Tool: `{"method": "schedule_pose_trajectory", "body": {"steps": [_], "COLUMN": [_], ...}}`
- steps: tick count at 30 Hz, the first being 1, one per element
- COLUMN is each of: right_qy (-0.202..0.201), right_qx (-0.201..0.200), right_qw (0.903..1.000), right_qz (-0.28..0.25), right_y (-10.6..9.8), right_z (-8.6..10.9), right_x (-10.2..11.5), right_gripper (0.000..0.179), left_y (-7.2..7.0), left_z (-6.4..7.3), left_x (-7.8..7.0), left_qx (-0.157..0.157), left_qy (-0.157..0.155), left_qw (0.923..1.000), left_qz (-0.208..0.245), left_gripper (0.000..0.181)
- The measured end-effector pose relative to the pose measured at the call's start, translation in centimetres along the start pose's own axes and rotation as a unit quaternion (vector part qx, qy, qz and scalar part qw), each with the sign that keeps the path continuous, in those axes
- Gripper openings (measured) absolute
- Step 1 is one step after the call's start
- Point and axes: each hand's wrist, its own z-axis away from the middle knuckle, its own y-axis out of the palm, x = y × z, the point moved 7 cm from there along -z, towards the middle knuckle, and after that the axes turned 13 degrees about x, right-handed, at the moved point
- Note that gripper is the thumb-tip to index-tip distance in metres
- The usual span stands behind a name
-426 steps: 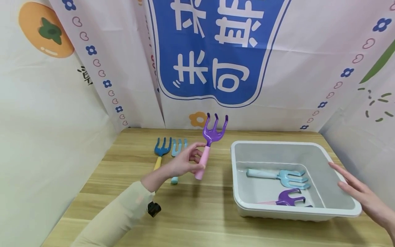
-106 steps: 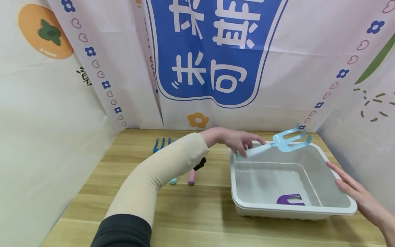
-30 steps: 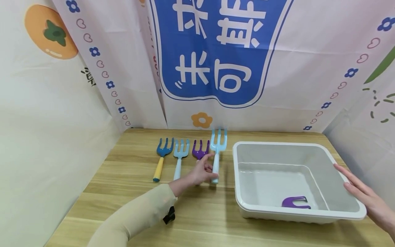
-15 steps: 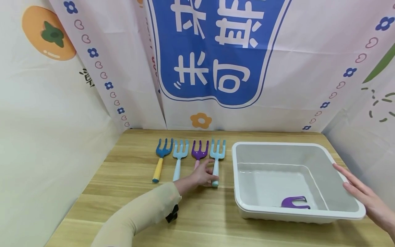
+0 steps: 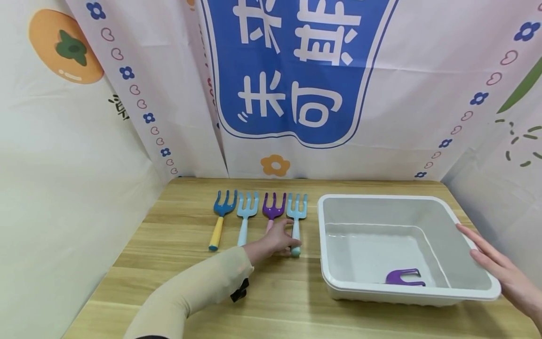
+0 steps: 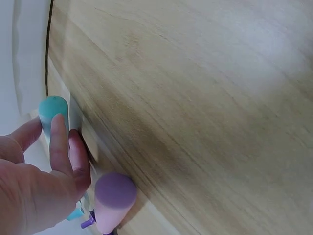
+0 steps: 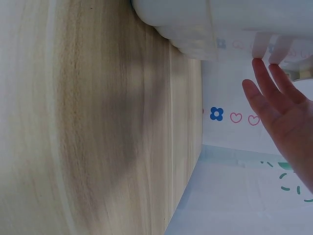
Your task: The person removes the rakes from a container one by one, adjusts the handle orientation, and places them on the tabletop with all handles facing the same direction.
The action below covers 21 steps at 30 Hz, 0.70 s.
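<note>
My left hand (image 5: 278,239) holds the handle of a light blue hand rake (image 5: 297,213), which lies on the table left of the basin. In the left wrist view, thumb and fingers are around its teal handle end (image 6: 53,107). Left of it lies a purple hand rake (image 5: 274,207), its pink handle partly behind my hand. Further left are another light blue rake (image 5: 247,212) and a blue rake with a yellow handle (image 5: 218,230). My right hand (image 5: 501,268) rests straight-fingered against the right rim of the grey basin (image 5: 402,290).
Inside the basin lies a purple rake head (image 5: 402,278); the front wall hides the rest. The wooden table (image 5: 271,306) ends at a printed cloth backdrop (image 5: 186,117), with white cloth on both sides.
A light blue rake went from the basin, in my left hand, down onto the table at the row's right end. Earlier the purple rake was laid there. My right hand stays at the rim.
</note>
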Motion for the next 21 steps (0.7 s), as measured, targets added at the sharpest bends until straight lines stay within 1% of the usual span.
{"method": "schedule_pose_trajectory", "body": {"steps": [4,8,10,13,15,17,19,21], "right_qy": [0.000,0.002,0.004,0.008,0.009,0.010,0.009,0.010], "right_qx": [0.002,-0.002,-0.003,-0.005,-0.004,-0.004,-0.003,-0.004], "right_qw": [1.0000,0.9999,0.9998,0.9997,0.9996,0.9996,0.9996,0.9996], "right_qz": [0.003,0.014,0.017,0.023,0.026,0.028,0.027,0.027], "right_y": [0.1,0.1,0.1,0.0,0.0,0.0,0.0,0.0], "right_z": [0.0,0.0,0.0,0.0,0.0,0.0,0.0,0.0], "right_x": [0.1,0.2,0.1,0.1,0.2,0.2,0.2,0.2], "right_gripper": [0.057,0.056,0.056,0.056,0.056,0.056,0.056,0.056], "left_y": [0.1,-0.1,-0.3,-0.8,-1.2,-1.7,-2.1,-2.3], "left_z": [0.2,0.5,0.7,1.1,1.5,1.9,2.5,3.1], "left_x": [-0.4,-0.4,-0.5,-0.9,-1.7,-2.8,-4.2,-5.8], "left_qx": [-0.004,-0.006,-0.009,-0.013,-0.019,-0.026,-0.030,-0.024], "left_qy": [-0.001,0.009,0.017,0.041,0.064,0.090,0.120,0.149], "left_qw": [1.0000,0.9999,0.9998,0.9991,0.9977,0.9956,0.9923,0.9884], "left_qz": [-0.007,-0.007,-0.006,0.004,0.011,0.008,0.000,-0.011], "left_gripper": [0.076,0.070,0.067,0.062,0.059,0.056,0.051,0.045]}}
